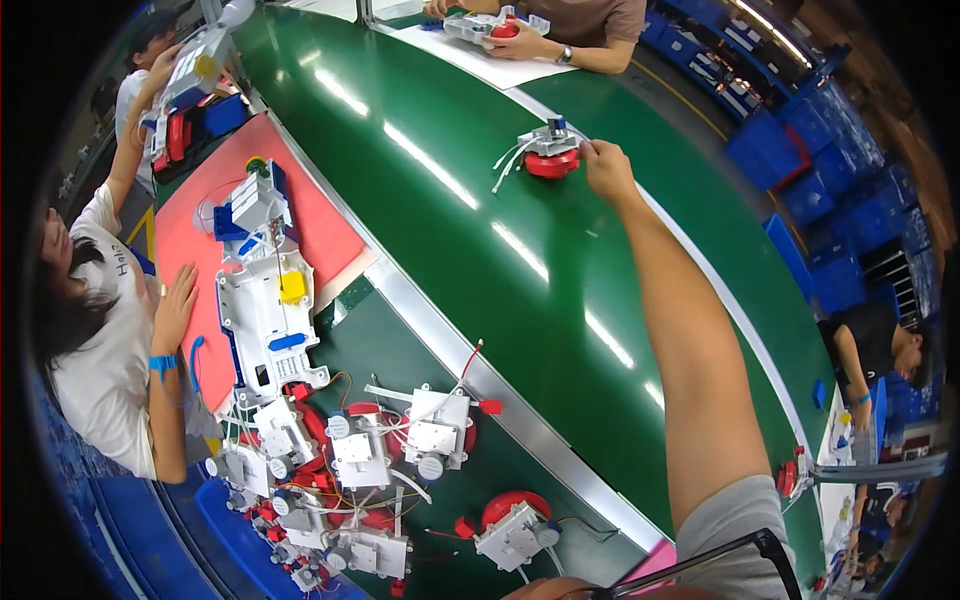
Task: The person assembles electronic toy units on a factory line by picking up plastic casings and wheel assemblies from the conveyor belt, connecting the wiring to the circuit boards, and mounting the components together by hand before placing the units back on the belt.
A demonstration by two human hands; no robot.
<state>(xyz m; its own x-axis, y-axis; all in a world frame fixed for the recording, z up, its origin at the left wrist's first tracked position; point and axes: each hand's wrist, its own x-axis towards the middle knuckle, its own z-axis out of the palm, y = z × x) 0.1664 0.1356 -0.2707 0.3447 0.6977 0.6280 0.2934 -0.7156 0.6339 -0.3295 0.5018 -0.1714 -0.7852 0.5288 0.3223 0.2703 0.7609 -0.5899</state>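
My right arm reaches far across the green work surface, its hand closed, fingertips at the right edge of a motor assembly. That assembly has a red round base, a silvery plate with a dark cylinder on top, and white cables trailing left. Whether it rests on the surface or hangs just above cannot be made out. My left hand is out of view. Similar white-and-red motor assemblies with wires lie crowded at the lower left. Another one sits apart near the bottom middle.
A co-worker at left rests a hand on a red mat beside an open white housing. Farther back, a person lifts a grey-white housing. Across the green belt, another person handles a white part. Metal rails edge the belt.
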